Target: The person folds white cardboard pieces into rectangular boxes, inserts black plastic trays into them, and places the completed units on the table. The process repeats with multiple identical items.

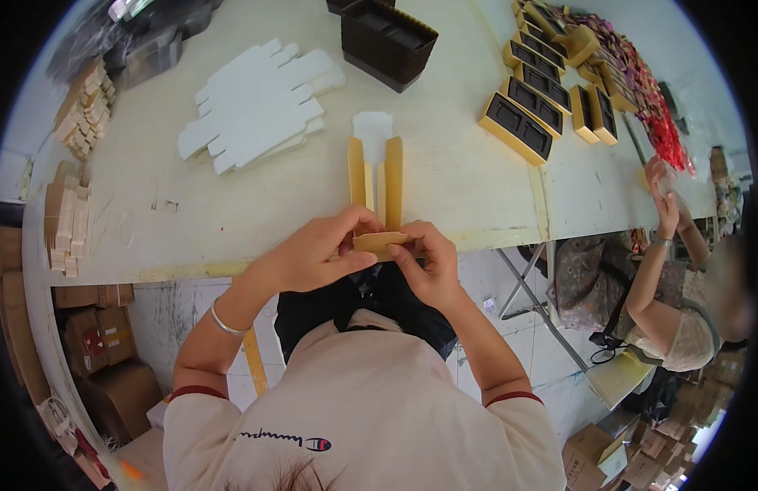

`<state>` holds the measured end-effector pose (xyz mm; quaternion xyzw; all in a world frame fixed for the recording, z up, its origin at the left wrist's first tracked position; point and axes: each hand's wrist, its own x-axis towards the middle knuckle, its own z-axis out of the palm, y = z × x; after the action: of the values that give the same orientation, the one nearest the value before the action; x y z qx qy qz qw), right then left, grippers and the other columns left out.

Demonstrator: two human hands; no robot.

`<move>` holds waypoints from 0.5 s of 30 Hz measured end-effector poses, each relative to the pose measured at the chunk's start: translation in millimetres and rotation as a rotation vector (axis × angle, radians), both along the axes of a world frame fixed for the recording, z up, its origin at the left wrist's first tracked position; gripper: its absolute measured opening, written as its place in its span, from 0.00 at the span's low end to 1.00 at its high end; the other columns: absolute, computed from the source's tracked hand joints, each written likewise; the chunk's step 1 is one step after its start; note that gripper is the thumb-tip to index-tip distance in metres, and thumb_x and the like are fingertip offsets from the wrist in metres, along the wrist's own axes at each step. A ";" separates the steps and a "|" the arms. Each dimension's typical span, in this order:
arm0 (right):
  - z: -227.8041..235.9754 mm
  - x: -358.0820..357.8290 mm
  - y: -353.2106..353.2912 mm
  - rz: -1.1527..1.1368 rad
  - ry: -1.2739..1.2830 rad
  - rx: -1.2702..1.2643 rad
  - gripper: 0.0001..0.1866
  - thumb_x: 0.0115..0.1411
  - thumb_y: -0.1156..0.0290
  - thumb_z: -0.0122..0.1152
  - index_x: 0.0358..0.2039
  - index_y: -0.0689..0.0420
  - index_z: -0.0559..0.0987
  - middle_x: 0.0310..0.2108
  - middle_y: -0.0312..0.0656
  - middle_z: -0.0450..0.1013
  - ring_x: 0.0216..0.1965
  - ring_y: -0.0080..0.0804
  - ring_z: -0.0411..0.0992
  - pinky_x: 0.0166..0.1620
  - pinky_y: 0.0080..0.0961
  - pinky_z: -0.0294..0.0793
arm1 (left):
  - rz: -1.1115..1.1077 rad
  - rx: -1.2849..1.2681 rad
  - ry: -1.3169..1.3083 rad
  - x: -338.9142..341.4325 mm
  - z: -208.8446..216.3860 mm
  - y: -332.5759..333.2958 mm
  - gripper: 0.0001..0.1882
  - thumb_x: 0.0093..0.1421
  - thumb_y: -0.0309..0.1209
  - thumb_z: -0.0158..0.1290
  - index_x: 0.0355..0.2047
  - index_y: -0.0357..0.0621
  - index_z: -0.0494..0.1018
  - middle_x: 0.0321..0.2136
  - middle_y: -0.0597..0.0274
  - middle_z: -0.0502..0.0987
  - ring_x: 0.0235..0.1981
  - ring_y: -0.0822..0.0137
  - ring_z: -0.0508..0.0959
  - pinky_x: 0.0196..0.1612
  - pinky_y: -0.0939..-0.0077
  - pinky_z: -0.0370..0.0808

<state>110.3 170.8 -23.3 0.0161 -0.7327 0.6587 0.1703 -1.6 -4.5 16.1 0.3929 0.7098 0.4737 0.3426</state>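
Matt gold cardboard box blank [377,190], smooth pale table [444,176] — scuffed

**Open desk around the folded box, clutter toward the edges**

Bare desk [232,221] lies left of the gold box [376,192], letting a hand pass along the near edge. Farther back, the stack of white cardboard blanks [256,106] blocks the left, and the dark tray stack [387,41] stands behind. To the right, a clear strip runs before the rows of gold trays [530,102]. Small piles of wooden pieces [68,217] crowd the far left rim.
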 end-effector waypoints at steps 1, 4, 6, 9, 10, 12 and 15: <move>-0.6 -0.6 -0.5 0.007 -0.006 -0.013 0.11 0.56 0.84 0.60 0.41 0.61 0.74 0.30 0.40 0.73 0.27 0.25 0.70 0.30 0.22 0.73 | -0.015 -0.132 -0.028 2.5 4.7 0.1 0.16 0.63 0.28 0.52 0.50 0.41 0.62 0.41 0.56 0.74 0.41 0.67 0.76 0.43 0.76 0.73; 0.1 0.6 -4.2 -0.009 -0.027 -0.044 0.13 0.57 0.84 0.59 0.43 0.61 0.73 0.34 0.42 0.73 0.28 0.23 0.69 0.30 0.20 0.73 | 0.119 0.021 0.043 11.6 -6.3 0.2 0.16 0.63 0.27 0.51 0.49 0.41 0.61 0.41 0.56 0.74 0.37 0.68 0.76 0.41 0.77 0.72; 4.0 -0.2 -6.3 -0.069 -0.033 -0.045 0.16 0.55 0.86 0.60 0.44 0.61 0.73 0.39 0.45 0.72 0.29 0.26 0.71 0.31 0.21 0.73 | 0.151 0.052 0.003 12.9 -2.1 2.0 0.17 0.63 0.27 0.51 0.49 0.41 0.60 0.41 0.56 0.74 0.34 0.68 0.75 0.38 0.77 0.72; 7.4 0.0 -1.7 -0.081 0.159 0.552 0.21 0.50 0.86 0.62 0.47 0.62 0.74 0.42 0.46 0.70 0.29 0.30 0.70 0.32 0.24 0.74 | 0.155 0.003 -0.067 8.0 5.7 6.3 0.18 0.62 0.26 0.52 0.49 0.42 0.59 0.40 0.57 0.73 0.31 0.69 0.73 0.35 0.77 0.71; 5.7 0.0 -1.2 -0.101 0.207 0.660 0.22 0.49 0.85 0.62 0.47 0.62 0.74 0.43 0.46 0.70 0.29 0.32 0.70 0.32 0.25 0.73 | 0.147 -0.030 -0.091 6.4 8.6 7.7 0.18 0.62 0.26 0.52 0.49 0.42 0.59 0.39 0.58 0.73 0.30 0.69 0.72 0.34 0.77 0.70; 1.4 -0.8 -0.4 -0.145 0.303 0.877 0.24 0.47 0.82 0.63 0.48 0.63 0.74 0.44 0.46 0.69 0.29 0.34 0.69 0.33 0.27 0.73 | 0.164 -0.121 -0.068 7.7 20.2 13.4 0.17 0.61 0.26 0.53 0.47 0.42 0.61 0.38 0.58 0.73 0.29 0.69 0.72 0.33 0.76 0.70; 9.3 -6.5 4.6 -0.128 0.335 1.062 0.18 0.47 0.76 0.59 0.41 0.62 0.76 0.38 0.43 0.68 0.28 0.30 0.67 0.31 0.25 0.68 | 0.257 -0.074 0.220 19.0 8.6 12.4 0.12 0.58 0.26 0.55 0.42 0.40 0.67 0.37 0.58 0.74 0.26 0.67 0.73 0.31 0.74 0.71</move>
<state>103.9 175.4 -14.0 0.1596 -0.9263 0.1759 0.2926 17.3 7.9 24.8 0.3356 0.8044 0.4411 0.2139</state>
